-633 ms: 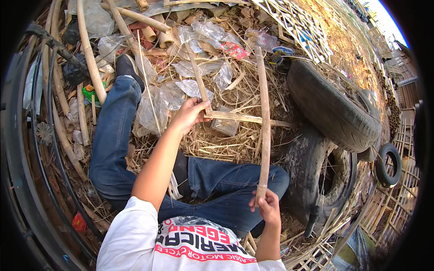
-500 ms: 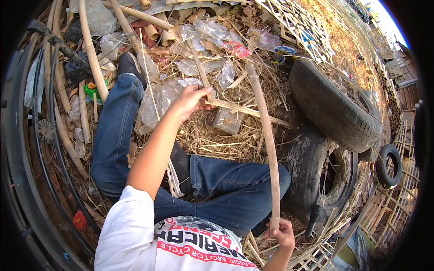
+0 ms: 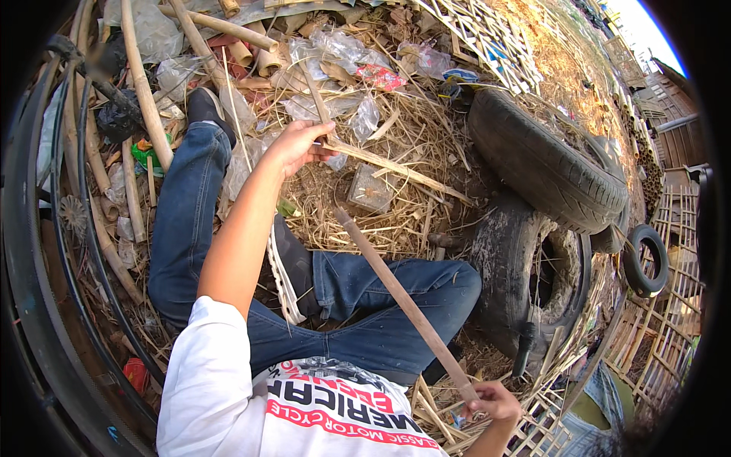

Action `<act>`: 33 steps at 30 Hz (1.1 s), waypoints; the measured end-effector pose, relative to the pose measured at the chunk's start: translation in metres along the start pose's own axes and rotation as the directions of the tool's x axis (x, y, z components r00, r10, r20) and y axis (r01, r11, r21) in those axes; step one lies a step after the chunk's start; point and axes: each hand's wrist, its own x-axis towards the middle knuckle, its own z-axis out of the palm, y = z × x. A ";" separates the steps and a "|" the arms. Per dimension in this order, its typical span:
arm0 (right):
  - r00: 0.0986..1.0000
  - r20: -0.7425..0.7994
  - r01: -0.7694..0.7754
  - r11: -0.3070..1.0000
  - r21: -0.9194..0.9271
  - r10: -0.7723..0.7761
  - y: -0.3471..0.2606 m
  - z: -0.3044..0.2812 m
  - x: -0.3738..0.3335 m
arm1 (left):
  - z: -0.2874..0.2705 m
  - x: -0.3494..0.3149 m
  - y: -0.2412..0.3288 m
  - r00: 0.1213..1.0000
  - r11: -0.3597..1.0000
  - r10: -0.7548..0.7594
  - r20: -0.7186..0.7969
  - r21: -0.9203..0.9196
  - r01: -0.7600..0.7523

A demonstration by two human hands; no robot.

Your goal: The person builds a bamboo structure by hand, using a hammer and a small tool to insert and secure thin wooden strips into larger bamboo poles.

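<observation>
My left hand (image 3: 298, 148), arm stretched forward, is closed on bamboo strips. From its fingers one bamboo strip (image 3: 314, 91) points away from me and another bamboo strip (image 3: 403, 173) slants to the right; I cannot tell whether they are joined. A longer bamboo slat (image 3: 407, 305) is gripped at its near end by my right hand (image 3: 493, 402), low at the right. That slat crosses above my bent leg, its far end tilted left. Beneath the left-hand strips, a grey block (image 3: 371, 189) rests on straw-covered ground.
Two worn tyres (image 3: 544, 156) lean together at the right, with a black handle (image 3: 524, 348) beside the lower one. Bamboo poles (image 3: 145, 91) and plastic scraps lie at the left. A black curved frame (image 3: 34, 305) borders the far left. Bamboo lattice (image 3: 662, 320) lies at the far right.
The slat in my right hand has swung its far end left and toward me. My right hand has shifted slightly right. My left hand keeps its hold on the strips.
</observation>
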 end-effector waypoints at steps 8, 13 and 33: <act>0.941 0.108 0.323 0.946 -0.012 -0.320 -0.076 0.036 0.171 | -0.013 -0.006 -0.017 0.999 0.997 0.000 0.035 -0.076 0.002; 0.886 0.088 0.448 0.890 0.084 -0.454 -0.142 0.059 0.302 | -0.020 -0.017 -0.041 0.997 0.984 0.050 0.055 -0.174 -0.040; 0.870 -0.248 0.484 0.834 0.266 -0.426 -0.169 0.053 0.388 | -0.009 0.008 -0.169 0.999 0.975 0.047 -0.011 -0.217 -0.048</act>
